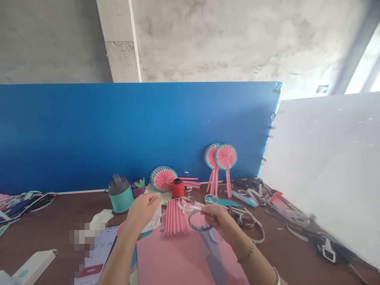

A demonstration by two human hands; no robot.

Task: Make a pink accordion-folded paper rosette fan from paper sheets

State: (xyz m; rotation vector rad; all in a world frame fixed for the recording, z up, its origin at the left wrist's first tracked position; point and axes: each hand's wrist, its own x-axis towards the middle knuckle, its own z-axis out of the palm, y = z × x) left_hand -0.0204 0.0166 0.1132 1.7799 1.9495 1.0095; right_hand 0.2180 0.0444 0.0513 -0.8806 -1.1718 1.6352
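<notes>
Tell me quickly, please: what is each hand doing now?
Left hand: fingers curled; cannot tell if holding something.
Right hand: closed, holding thin grey ring.

Daylight floods our view from the upper right, bleaching that corner.
We see glare wash over the white panel [326,166], while the concrete [53,39] dims at upper left. The blue board [118,130] glows at centre-left and darkens toward its right end. The pink paper [169,257] looks evenly lit, fine desk clutter looks soft, blocky pixelation covers part of the phone [102,247], and we notice wide-angle stretching near the edges.
</notes>
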